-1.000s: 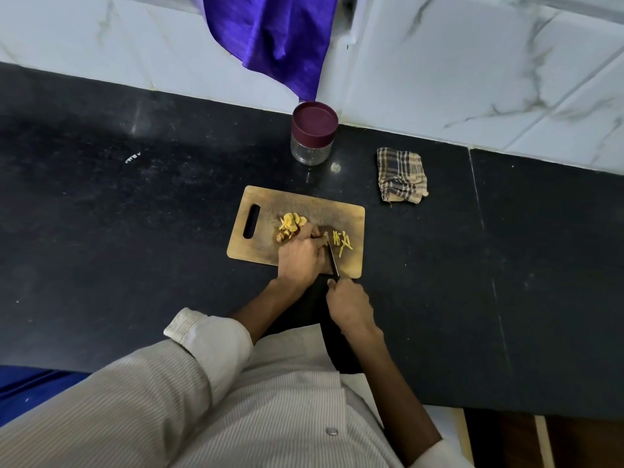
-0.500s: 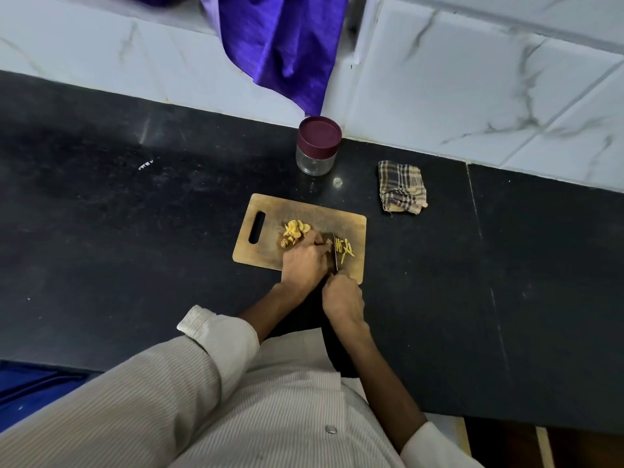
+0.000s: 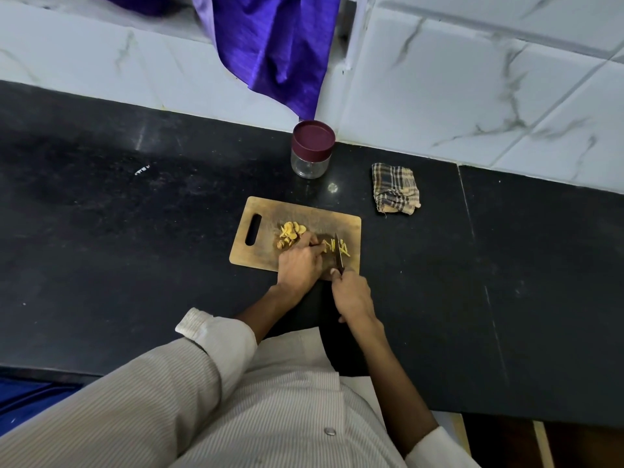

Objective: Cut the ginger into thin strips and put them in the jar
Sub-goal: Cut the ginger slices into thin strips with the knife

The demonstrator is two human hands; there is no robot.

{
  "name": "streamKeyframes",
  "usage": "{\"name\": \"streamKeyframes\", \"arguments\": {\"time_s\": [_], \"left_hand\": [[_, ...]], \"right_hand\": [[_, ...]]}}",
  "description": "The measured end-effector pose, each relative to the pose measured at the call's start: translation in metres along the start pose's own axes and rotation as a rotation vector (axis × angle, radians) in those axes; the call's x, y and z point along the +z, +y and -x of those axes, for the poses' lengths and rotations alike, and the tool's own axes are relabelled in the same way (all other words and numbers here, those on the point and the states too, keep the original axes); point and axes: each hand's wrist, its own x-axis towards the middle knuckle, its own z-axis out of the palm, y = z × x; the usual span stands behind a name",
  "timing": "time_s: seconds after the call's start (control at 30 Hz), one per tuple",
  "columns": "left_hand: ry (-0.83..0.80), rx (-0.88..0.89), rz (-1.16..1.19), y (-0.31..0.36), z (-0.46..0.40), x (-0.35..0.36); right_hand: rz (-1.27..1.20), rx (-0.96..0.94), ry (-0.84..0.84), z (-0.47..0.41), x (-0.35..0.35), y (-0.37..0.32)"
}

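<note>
Two hands work over the cutting board (image 3: pixel 263 255), which lies near the middle of the black bench (image 3: pixel 135 265). The left hand (image 3: pixel 299 265) rests on the board with its fingers curled down onto a piece of ginger, pinning it; that piece is mostly hidden under the hand. The right hand (image 3: pixel 353 295) grips the handle of the knife (image 3: pixel 338 253), fingers wrapped round it, at the near edge of the board. The blade points away from the person and stands between the left fingertips and the cut strips (image 3: pixel 344 249), which lie toward the board's right edge. A pile of ginger slices (image 3: pixel 290 233) sits just left of the left hand, toward the board's handle slot. Compared with half a second ago, the right hand has drawn back a little toward the near edge, so more of the blade shows, and a few strips now lie to the left of the blade as well. The jar (image 3: pixel 310 160), its maroon lid on, stands at the bench's far edge against the wall, with a folded checked cloth (image 3: pixel 395 192) to its right.
</note>
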Motion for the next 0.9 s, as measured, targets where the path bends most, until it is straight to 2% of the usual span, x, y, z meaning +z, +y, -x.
{"name": "streamKeyframes", "arguments": {"time_s": [0.2,0.4,0.67,0.9], "left_hand": [[0.013,0.015,0.002,-0.001,0.001,0.000],[0.023,0.019,0.005,-0.001,0.001,0.001],[0.011,0.009,-0.003,-0.003,0.000,0.003],[0.014,0.018,-0.006,-0.005,0.000,0.003]], "right_hand": [[0.041,0.007,-0.089,-0.003,0.001,0.001],[0.139,-0.048,-0.056,-0.010,0.002,0.002],[0.096,-0.007,0.023,-0.015,0.008,0.003],[0.009,-0.016,-0.016,-0.017,0.006,0.007]]}}
